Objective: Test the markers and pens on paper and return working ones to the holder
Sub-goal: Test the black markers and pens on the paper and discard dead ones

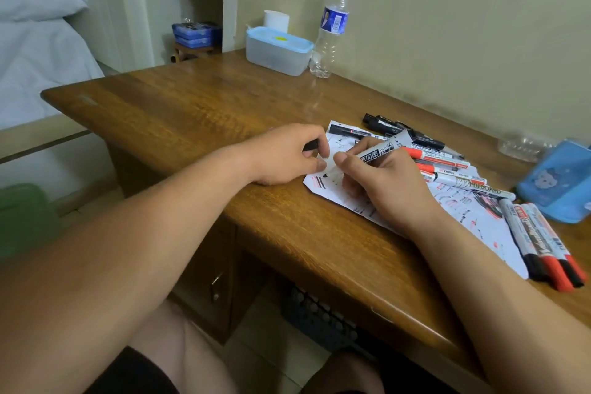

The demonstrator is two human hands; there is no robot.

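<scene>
Gripping one marker (380, 150), right hand (387, 192) rests on paper (479, 217); left hand (281, 157) pinches one cap (311, 145)

"HITEBOARD" on a white marker (470, 185)

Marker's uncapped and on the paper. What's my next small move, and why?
Likely pull a short stroke: the marker rests tip-down on the paper in the right hand, and the left hand holds the cap beside it. A clear line would settle whether it goes to the holder.

Head view, downward, close over desk (198, 112)
</scene>
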